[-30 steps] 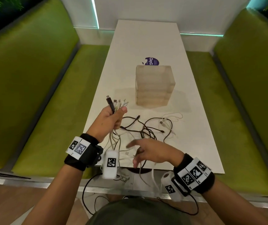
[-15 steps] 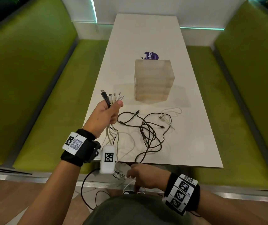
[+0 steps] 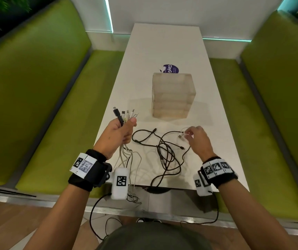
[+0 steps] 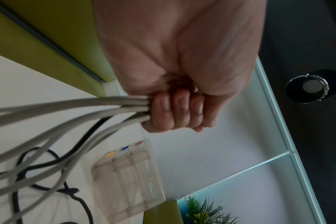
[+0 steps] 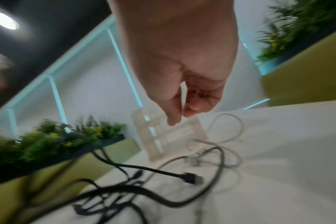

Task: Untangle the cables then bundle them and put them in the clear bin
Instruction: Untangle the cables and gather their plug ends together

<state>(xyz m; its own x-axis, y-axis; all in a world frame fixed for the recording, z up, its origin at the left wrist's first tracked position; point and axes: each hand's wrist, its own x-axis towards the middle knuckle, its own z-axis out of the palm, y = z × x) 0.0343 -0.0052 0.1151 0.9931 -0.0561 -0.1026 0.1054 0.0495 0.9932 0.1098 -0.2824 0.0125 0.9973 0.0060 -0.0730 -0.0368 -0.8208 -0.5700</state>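
White surface [image 3: 216,123] between green benches. Loose cables [image 3: 164,152] lie before the clear bin [image 3: 173,94]. Right hand [image 3: 198,139], below the edge a moment ago, now reaches a white plug, grip half-curled, empty. Left hand [image 3: 119,132] stays clamped on gathered ends. Next end likely joins.

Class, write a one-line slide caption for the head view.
Left hand grips gathered cables; right hand reaches a white plug.

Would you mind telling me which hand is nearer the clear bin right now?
Right. The right hand reaches just in front of the clear bin; the left hand grips cable ends farther to its left.
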